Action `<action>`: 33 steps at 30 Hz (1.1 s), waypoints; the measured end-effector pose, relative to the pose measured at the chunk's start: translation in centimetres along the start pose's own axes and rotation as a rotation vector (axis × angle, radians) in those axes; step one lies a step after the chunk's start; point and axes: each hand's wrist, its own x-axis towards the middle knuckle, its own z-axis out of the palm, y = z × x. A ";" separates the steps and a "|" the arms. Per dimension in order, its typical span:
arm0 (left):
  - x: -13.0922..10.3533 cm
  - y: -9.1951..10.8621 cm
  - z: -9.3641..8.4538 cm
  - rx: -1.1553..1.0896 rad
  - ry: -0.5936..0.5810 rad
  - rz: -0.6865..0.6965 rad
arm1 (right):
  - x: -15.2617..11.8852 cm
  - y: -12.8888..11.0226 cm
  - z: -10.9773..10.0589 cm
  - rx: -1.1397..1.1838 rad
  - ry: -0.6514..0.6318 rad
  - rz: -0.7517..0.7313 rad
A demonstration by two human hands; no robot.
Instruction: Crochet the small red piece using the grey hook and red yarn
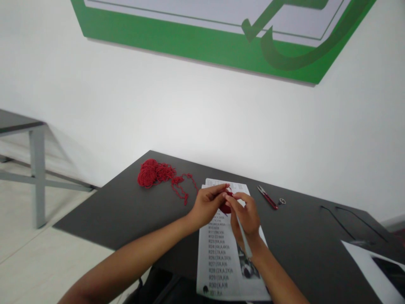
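My left hand (207, 205) is closed, pinching the left side of a small dark red yarn piece (225, 208). Right beside it, my right hand (246, 214) has its fingertips closed at the piece's upper edge. A pale, slim handle (244, 240) passes under the right fingers and down across the palm; its tip is hidden. Below both hands lies a printed sheet (218, 253) with lines of text and a small picture. Loose red yarn (179, 181) trails from a red yarn ball (147, 173) toward my left hand.
The dark table (152, 219) meets a white wall. Small scissors with red handles (268, 197) lie right of the sheet, beside a small ring (282, 201). Eyeglasses (354, 241) and a white sheet with a dark object (390, 270) are at the far right. Another table (37, 169) stands left.
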 end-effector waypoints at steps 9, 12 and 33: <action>0.4 0.9 -0.4 -0.426 -0.079 -0.208 | 1.4 -0.9 -1.1 0.283 -0.095 0.107; 0.3 1.5 -0.5 -0.470 -0.099 -0.251 | 2.1 -1.2 -1.5 0.415 -0.095 0.135; 0.8 2.5 -1.2 -0.726 -0.199 -0.363 | 1.5 -0.9 -2.7 0.589 -0.245 0.309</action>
